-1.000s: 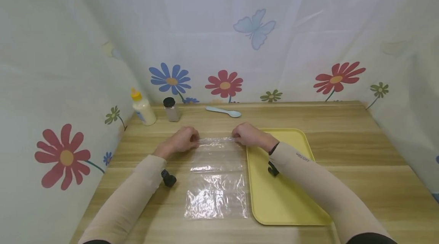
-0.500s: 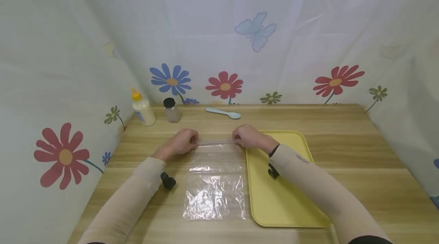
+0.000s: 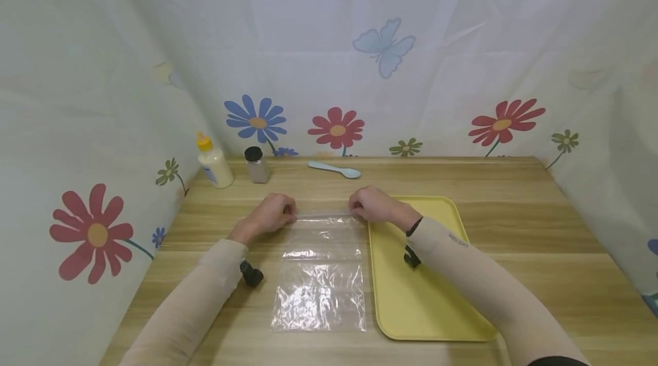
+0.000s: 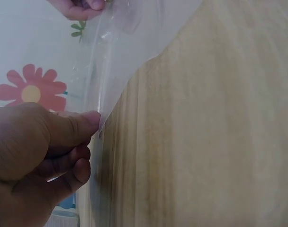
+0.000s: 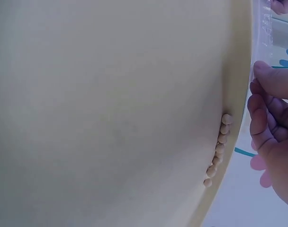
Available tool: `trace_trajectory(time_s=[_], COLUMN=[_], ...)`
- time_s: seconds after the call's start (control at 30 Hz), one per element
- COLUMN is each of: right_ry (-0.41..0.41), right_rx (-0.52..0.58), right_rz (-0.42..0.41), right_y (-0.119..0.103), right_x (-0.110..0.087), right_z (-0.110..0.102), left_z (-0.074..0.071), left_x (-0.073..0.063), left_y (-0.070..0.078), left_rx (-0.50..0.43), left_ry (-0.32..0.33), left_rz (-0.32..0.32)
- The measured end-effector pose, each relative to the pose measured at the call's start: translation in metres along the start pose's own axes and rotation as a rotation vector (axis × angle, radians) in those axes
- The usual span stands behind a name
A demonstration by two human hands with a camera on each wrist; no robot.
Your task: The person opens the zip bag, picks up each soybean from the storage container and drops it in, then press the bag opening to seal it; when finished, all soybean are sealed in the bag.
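A clear plastic zip bag (image 3: 321,292) lies flat on the wooden table, its mouth end away from me. My left hand (image 3: 271,213) pinches the left corner of that end between thumb and fingers. At the opposite corner, my right hand (image 3: 374,205) pinches the bag over the tray's far left corner. Between the two hands the top strip runs nearly straight. In the left wrist view, the bag's edge (image 4: 102,90) reaches the thumb tip. The yellow tray (image 3: 421,303) stands to the right of the bag, partly hidden under my right forearm.
Several small round beige balls (image 5: 220,148) line the inside edge of the tray in the right wrist view. At the back left stand a glue bottle (image 3: 216,167) with a yellow cap and a black-lidded jar (image 3: 257,166). A pale blue spoon (image 3: 334,169) lies near the back edge.
The bag's top strip, crinkled a second ago, now looks straighter between the hands. Its near end has shifted slightly left. Both hands keep their pinch and have hardly moved.
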State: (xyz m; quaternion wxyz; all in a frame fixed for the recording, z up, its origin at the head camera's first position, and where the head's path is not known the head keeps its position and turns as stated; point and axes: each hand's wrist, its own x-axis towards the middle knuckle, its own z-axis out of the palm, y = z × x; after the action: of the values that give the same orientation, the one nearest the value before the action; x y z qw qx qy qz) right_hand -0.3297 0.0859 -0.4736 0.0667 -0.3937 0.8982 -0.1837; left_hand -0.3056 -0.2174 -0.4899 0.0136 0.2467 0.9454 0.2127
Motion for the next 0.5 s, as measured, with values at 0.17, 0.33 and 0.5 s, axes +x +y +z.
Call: trace_trajectory(time_s=[0.17,0.33,0.5], right_ry=[0.024,0.055,0.077], right_rx=[-0.001,-0.014,0.011], right_rz=[-0.026,-0.034,-0.029], right_y=[0.0,0.001,-0.001], right_x=[-0.003,-0.007,-0.011], right_z=[-0.001,-0.002,-0.002], left_z=[0.0,-0.002,-0.006], left_x=[-0.004,-0.006,-0.009], left_y=[0.0,-0.001,0.001], left_rx=[-0.023,-0.053,-0.067], left_ry=[0.019,0.032,0.016], left_rz=[0.011,0.038,0.045])
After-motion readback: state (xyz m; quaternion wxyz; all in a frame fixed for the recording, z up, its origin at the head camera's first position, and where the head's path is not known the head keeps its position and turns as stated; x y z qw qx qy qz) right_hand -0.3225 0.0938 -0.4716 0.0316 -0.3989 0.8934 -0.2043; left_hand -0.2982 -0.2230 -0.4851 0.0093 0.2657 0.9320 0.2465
